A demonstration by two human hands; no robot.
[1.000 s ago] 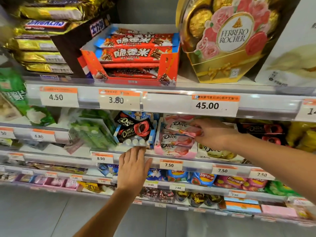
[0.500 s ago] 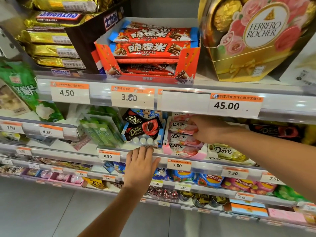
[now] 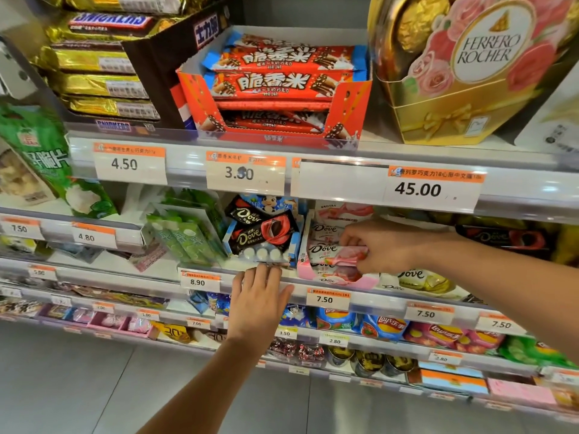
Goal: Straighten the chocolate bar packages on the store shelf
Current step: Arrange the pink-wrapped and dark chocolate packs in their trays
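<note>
Both hands at the second shelf [image 3: 313,296] of a store rack, right hand on a pink chocolate bar.

The right hand [image 3: 388,245] reaches in from the right, its fingers [image 3: 351,238] closed around one end of a pink chocolate bar [image 3: 332,253] that lies near the top of a stack in a pink display box [image 3: 338,278]. The bar lies roughly level, its name readable. The left hand [image 3: 258,300] rests palm down on the shelf's front rail, fingers together and flat, holding nothing, fingertips just touching the lower edge of a blue box [image 3: 266,242]. Two dark chocolate bars [image 3: 260,230] sit tilted in that blue box, just left of the pink box. A price tag [image 3: 327,299] marked 7.50 sits on the rail below the pink box.
</note>
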